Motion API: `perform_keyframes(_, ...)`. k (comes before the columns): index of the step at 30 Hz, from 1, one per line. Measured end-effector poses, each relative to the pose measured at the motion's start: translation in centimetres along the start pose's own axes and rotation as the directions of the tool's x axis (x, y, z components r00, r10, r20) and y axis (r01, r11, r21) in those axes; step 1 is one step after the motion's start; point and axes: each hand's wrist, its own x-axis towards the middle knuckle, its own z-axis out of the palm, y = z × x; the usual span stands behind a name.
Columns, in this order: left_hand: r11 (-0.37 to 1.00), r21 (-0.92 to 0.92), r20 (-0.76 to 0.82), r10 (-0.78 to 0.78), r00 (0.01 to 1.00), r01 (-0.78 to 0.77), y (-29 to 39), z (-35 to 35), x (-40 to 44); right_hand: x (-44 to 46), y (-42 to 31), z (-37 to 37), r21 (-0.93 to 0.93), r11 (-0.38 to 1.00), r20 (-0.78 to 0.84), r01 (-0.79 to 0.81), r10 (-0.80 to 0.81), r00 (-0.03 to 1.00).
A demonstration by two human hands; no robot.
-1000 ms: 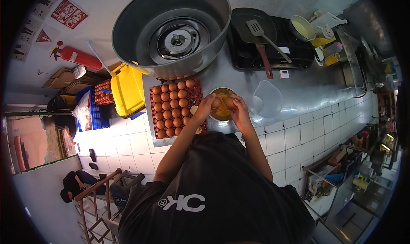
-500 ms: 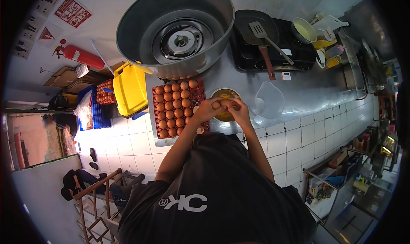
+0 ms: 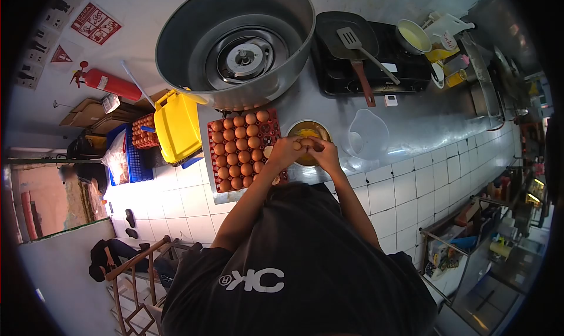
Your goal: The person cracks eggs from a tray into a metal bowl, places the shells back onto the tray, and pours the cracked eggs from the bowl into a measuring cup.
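Over a round metal bowl [image 3: 308, 123] with yellow egg in it, both my hands are closed on a brown egg [image 3: 306, 143]. My left hand [image 3: 285, 153] grips its left side, and my right hand [image 3: 325, 154] has fingertips on its right side. Two rounded shell parts show between the fingers; whether they are fully apart I cannot tell. Left of the bowl lies a red egg tray [image 3: 265, 130] with rows of brown eggs [image 3: 241, 144]. Pale opened shells [image 3: 268, 151] sit along the tray's right side, near my left wrist.
A clear plastic jug [image 3: 368, 135] stands right of the bowl. Behind are a large metal drum [image 3: 235, 92] and a black stove [image 3: 405, 80] bearing a pan [image 3: 335, 39] and a spatula [image 3: 364, 51]. A yellow lid [image 3: 177, 127] is left. A person [image 3: 111, 256] sits at lower left.
The view has shifted slightly. My hands stay over the bowl with the egg between them, at nearly the same spot; the fingers have moved only a little.
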Motion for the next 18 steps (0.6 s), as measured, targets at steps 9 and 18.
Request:
perform_keyframes(9, 0.999, 0.039, -0.024, 0.016, 1.0, -0.015, -1.3, 1.2, 0.4, 0.3, 1.1, -0.3, -0.151, 0.989, 0.039, -0.001, 0.006, 0.999)
perform_keyframes(18, 0.98, 0.186, 0.002, 0.066, 0.998, -0.065, -1.9, 1.2, 0.5, 0.3, 1.3, -0.3, -0.145, 0.989, 0.05, 0.026, -0.019, 0.999)
